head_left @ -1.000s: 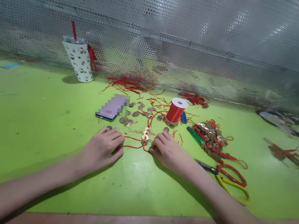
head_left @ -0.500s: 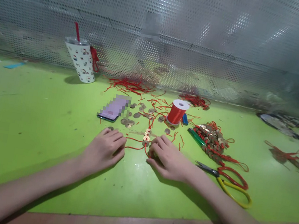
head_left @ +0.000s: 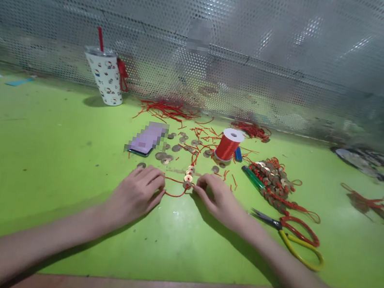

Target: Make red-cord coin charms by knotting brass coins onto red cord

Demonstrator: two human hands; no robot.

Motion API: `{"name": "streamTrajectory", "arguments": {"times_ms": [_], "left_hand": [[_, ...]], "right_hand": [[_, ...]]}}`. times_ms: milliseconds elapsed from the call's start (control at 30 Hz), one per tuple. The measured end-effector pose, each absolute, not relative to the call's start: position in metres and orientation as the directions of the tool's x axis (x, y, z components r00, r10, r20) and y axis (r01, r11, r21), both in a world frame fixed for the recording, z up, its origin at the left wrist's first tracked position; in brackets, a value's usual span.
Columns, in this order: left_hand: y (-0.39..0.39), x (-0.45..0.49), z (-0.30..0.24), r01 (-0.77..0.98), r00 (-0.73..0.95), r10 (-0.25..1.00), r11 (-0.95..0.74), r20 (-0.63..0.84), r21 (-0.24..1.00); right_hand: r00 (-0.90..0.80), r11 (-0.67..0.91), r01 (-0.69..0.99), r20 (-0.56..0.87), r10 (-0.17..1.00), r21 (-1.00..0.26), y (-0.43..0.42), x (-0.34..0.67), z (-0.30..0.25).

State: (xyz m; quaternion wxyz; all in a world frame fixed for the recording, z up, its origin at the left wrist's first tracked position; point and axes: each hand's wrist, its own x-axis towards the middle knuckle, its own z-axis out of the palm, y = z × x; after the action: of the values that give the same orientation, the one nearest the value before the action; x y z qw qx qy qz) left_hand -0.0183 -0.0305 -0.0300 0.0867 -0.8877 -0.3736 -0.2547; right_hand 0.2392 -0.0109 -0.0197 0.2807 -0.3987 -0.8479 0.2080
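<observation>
A short string of brass coins (head_left: 188, 179), knotted with red cord, lies upright in view on the green table between my hands. My left hand (head_left: 142, 189) rests to its left, fingers closed on red cord (head_left: 175, 195); two strands run from these fingers to the lowest coin, the lower one sagging in a curve. At the coin's right edge my right hand (head_left: 217, 198) pinches with thumb and forefinger where the cord comes out; the fingertips nearly touch the coin. The cord's ends are hidden under the hands.
Loose coins (head_left: 163, 158), a phone (head_left: 148, 139) and a red thread spool (head_left: 228, 146) sit beyond my hands. Scissors (head_left: 279, 224), a green lighter (head_left: 253, 178) and a heap of strung coins (head_left: 274, 177) lie right. A tumbler (head_left: 105, 75) stands by the mesh wall.
My right hand's fingertips have closed in beside the lowest coin, and the cord that hung down toward them is no longer visible. My left hand has shifted slightly right, its lower strand sagging more.
</observation>
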Motion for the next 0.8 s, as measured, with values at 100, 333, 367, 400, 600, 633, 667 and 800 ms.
{"name": "streamTrajectory", "arguments": {"times_ms": [100,333,367,400,600,633,667,800], "left_hand": [[-0.037,-0.008,-0.032,0.632,0.606,0.518,-0.774,0.604,0.030],[-0.042,0.022,-0.026,0.399,0.818,0.240,-0.892,0.523,-0.214],[-0.042,0.026,-0.025,0.366,0.840,0.206,-0.898,0.502,-0.245],[-0.041,0.030,-0.024,0.342,0.851,0.170,-0.897,0.497,-0.279],[-0.042,0.041,-0.016,0.240,0.907,0.061,-0.889,0.417,-0.391],[-0.042,0.040,-0.015,0.227,0.910,0.052,-0.892,0.411,-0.390],[-0.041,0.040,-0.015,0.220,0.910,0.046,-0.896,0.412,-0.386],[-0.035,0.036,-0.020,0.239,0.887,0.062,-0.909,0.457,-0.341]], "right_hand": [[-0.476,0.469,0.485,0.227,0.850,-0.738,-0.013,0.235,-0.018],[-0.443,0.290,0.330,0.124,0.888,-0.898,-0.014,0.234,-0.020],[-0.440,0.269,0.320,0.109,0.891,-0.909,-0.014,0.234,-0.021],[-0.439,0.249,0.311,0.093,0.894,-0.917,-0.014,0.234,-0.021],[-0.430,0.263,0.308,0.113,0.896,-0.914,-0.015,0.232,-0.023],[-0.425,0.278,0.322,0.124,0.897,-0.905,-0.015,0.232,-0.023],[-0.419,0.291,0.341,0.133,0.898,-0.894,-0.015,0.232,-0.024],[-0.401,0.356,0.427,0.180,0.899,-0.831,-0.015,0.231,-0.025]]}}
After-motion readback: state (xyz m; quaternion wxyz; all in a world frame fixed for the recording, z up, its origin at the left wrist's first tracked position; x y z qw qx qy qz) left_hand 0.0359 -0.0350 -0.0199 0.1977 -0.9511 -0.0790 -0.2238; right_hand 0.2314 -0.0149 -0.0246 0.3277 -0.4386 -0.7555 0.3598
